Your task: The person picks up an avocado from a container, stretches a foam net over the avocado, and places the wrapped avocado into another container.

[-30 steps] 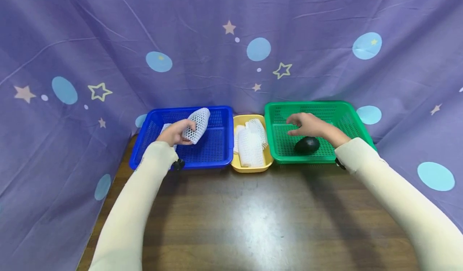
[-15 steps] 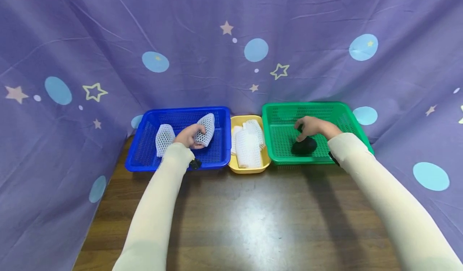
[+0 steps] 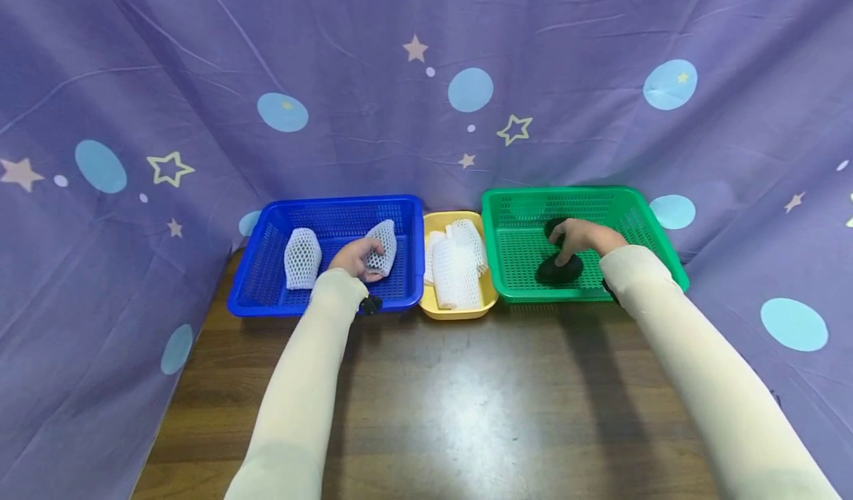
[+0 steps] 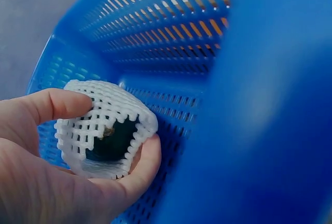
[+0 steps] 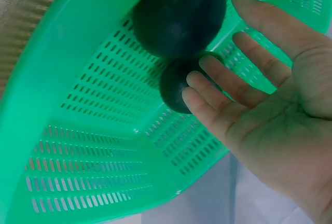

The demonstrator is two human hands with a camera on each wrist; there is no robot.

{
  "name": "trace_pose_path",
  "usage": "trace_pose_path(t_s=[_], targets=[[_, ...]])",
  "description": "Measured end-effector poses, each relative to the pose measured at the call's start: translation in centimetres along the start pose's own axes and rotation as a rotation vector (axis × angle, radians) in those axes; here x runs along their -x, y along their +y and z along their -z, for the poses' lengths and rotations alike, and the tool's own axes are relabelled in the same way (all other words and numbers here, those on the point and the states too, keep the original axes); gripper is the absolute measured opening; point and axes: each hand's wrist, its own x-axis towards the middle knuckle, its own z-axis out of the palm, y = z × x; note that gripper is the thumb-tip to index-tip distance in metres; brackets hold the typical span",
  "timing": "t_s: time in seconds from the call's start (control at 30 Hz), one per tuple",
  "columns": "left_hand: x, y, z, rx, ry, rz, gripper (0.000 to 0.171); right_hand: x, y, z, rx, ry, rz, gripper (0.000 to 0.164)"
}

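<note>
In the left part of the head view, my left hand (image 3: 355, 255) grips an avocado (image 4: 115, 142) inside a white foam net sleeve (image 3: 383, 247), low in the blue basket (image 3: 266, 312). The left wrist view shows the fruit's dark end through the net opening, thumb and fingers curled round it. My right hand (image 3: 581, 237) reaches into the green basket (image 3: 533, 295). There, one dark avocado (image 3: 558, 270) lies in front and a second avocado (image 3: 554, 226) behind, partly hidden. In the right wrist view its fingers stay extended beside the farther avocado (image 5: 179, 83).
Another net-wrapped piece (image 3: 303, 258) lies at the left of the blue basket. Between the baskets stands a yellow tray (image 3: 460, 313) with several white foam nets (image 3: 460, 263). A brown wooden table (image 3: 426, 396) is in front, a purple curtain (image 3: 373, 78) behind.
My left hand has moved right and down into the blue basket with the wrapped avocado, uncovering the other wrapped piece. The right hand has shifted slightly and lowered towards the avocados.
</note>
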Motion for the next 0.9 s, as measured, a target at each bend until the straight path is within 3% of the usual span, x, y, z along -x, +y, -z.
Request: trace_pose_path(t_s=[0.07,0.17,0.37,0.4,0.47,0.53,0.6,0.7,0.9], targets=[[-0.1,-0.1,-0.1,-0.018,0.009,-0.005,0.048,0.0,0.3,-0.1,-0.008,-0.006,-0.01,0.057],[2.9,0.1,-1.3,-0.097,0.032,-0.036,0.044,0.1,0.7,-0.4,-0.029,-0.017,-0.027,0.056],[16.6,0.5,-6.9,-0.404,0.219,-0.144,0.039,0.3,1.3,-0.8,-0.07,-0.034,-0.042,0.057],[18.4,0.5,-7.6,-0.438,0.238,-0.159,0.04,0.2,1.3,-0.8,-0.072,-0.036,-0.039,0.057],[20.6,0.6,-8.3,-0.475,0.25,-0.185,0.043,0.1,1.4,-0.9,-0.079,-0.04,-0.035,0.058],[21.7,0.8,-8.7,-0.47,0.257,-0.187,0.049,-0.1,1.5,-1.0,-0.078,-0.042,-0.027,0.058],[22.3,1.0,-9.0,-0.434,0.251,-0.18,0.057,-0.2,1.6,-1.0,-0.08,-0.048,-0.025,0.059],[22.7,1.3,-9.1,-0.45,0.265,-0.182,0.064,-0.5,1.7,-1.2,-0.08,-0.059,-0.024,0.06],[23.3,1.5,-9.2,-0.455,0.28,-0.228,0.055,-1.0,1.8,-1.4,-0.085,-0.082,-0.026,0.06]])
